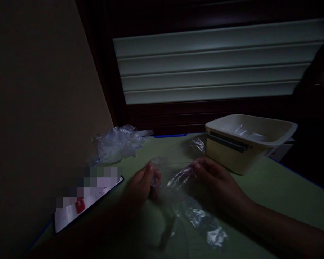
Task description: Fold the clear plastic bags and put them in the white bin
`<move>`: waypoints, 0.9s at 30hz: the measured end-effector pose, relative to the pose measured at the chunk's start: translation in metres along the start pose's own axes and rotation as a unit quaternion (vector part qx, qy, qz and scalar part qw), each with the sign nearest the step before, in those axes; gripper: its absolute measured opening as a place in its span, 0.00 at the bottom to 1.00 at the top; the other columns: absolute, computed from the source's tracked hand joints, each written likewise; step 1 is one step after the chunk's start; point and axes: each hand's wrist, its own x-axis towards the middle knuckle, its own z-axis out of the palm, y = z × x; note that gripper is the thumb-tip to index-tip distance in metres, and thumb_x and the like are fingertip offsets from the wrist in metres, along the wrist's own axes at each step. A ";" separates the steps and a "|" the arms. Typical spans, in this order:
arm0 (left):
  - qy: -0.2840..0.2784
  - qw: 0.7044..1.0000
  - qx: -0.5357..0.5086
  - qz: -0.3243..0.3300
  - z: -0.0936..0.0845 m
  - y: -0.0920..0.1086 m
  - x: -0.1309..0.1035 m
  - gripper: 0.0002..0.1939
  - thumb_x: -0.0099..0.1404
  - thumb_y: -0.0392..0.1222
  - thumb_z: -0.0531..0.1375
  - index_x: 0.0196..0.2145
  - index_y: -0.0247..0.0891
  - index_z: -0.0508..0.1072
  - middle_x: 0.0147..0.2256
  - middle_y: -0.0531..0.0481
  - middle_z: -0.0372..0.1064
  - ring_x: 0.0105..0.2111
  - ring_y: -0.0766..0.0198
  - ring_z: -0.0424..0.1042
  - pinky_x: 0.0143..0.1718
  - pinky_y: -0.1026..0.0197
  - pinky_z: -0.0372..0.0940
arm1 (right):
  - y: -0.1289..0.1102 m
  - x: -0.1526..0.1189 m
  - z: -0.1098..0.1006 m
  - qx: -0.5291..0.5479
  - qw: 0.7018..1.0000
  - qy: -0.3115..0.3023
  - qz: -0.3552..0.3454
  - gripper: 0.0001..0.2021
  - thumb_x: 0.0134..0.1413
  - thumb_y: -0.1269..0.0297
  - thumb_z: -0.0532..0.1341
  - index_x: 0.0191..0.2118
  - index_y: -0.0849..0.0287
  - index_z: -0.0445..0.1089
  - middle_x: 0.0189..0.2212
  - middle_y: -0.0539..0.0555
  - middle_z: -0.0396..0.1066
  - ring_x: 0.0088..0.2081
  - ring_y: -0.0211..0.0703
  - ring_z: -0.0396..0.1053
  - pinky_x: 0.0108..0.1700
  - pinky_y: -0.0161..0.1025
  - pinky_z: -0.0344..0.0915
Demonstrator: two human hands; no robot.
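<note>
Here both hands, the left hand [143,183] and the right hand [214,180], pinch closed on a clear crinkled plastic bag [183,201] near the green table [272,187] front edge; its long axis runs left to right. The cream rectangular plastic bin [248,144] at the far right holds clear plastic pieces.

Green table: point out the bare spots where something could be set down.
The green table is bare right of the right hand, in front of the white bin. Crowded: clear plastic bag between both hands; left hand beside the tablet; crumpled plastic pile behind.
</note>
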 end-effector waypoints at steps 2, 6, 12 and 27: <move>-0.009 1.000 0.000 -0.001 -0.002 0.001 0.002 0.25 0.57 0.64 0.51 0.23 0.37 0.62 0.14 0.58 0.57 0.10 0.71 0.56 0.11 0.69 0.53 | 0.000 0.003 -0.003 0.023 0.999 0.046 0.007 0.14 0.44 0.51 0.63 0.28 0.57 0.66 0.22 0.47 0.64 0.24 0.36 0.61 0.26 0.34 0.60; -0.024 1.000 -0.006 0.018 -0.007 0.002 0.004 0.17 0.59 0.56 0.52 0.29 0.37 0.63 0.19 0.55 0.61 0.14 0.69 0.62 0.15 0.67 0.59 | 0.002 0.005 -0.006 -0.013 0.995 0.098 -0.003 0.15 0.45 0.49 0.62 0.29 0.57 0.65 0.23 0.46 0.59 0.22 0.35 0.57 0.22 0.32 0.55; -0.057 0.990 0.041 0.126 -0.006 -0.003 -0.006 0.27 0.46 0.38 0.61 0.46 0.40 0.61 0.44 0.47 0.64 0.36 0.60 0.68 0.36 0.61 0.63 | 0.003 0.003 -0.006 -0.088 0.991 0.093 -0.029 0.15 0.47 0.49 0.60 0.26 0.57 0.63 0.20 0.46 0.57 0.22 0.36 0.54 0.22 0.32 0.53; 0.053 0.991 0.097 0.072 -0.008 0.000 0.000 0.12 0.59 0.49 0.54 0.28 0.37 0.68 0.23 0.54 0.64 0.23 0.65 0.64 0.23 0.66 0.58 | 0.005 0.003 -0.006 -0.123 0.992 0.033 -0.022 0.14 0.52 0.50 0.56 0.29 0.56 0.63 0.24 0.48 0.61 0.26 0.38 0.59 0.27 0.33 0.56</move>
